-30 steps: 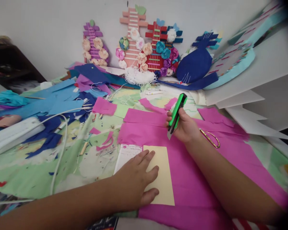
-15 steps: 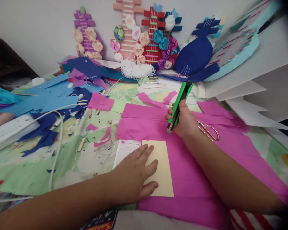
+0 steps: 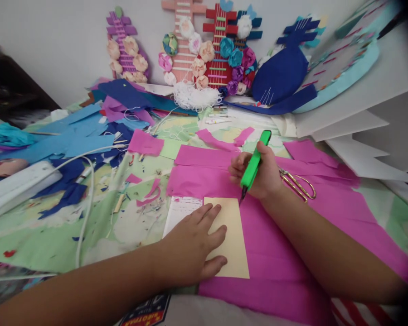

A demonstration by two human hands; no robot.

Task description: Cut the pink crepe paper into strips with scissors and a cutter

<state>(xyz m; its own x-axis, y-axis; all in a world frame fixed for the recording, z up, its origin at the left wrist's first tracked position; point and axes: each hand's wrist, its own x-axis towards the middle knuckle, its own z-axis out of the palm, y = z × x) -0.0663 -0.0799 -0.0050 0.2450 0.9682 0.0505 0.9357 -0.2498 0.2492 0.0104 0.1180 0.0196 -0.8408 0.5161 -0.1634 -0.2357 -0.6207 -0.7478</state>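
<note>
My left hand (image 3: 197, 244) lies flat with its fingers spread on a pale yellow card (image 3: 236, 244). Beneath the card is a sheet of magenta crepe paper (image 3: 275, 262), and a white board with scored marks (image 3: 182, 210) shows to the card's left. A green utility knife (image 3: 253, 165) is gripped in my right hand (image 3: 267, 174), its tip pointing down close to the card's upper right corner. Whether the tip touches the paper, I cannot tell. Gold-handled scissors (image 3: 299, 183) rest on the crepe paper beside my right wrist.
Blue paper scraps (image 3: 78, 136) and a white power strip (image 3: 17, 185) with its cable lie at left. Decorated paper guitars (image 3: 219, 54) lean on the wall behind a tangle of white string (image 3: 197, 97). Folded white boards (image 3: 353, 108) stand at right.
The knife has turned and come down, so its tip is now near the card's upper right corner. My left hand keeps its place on the card.
</note>
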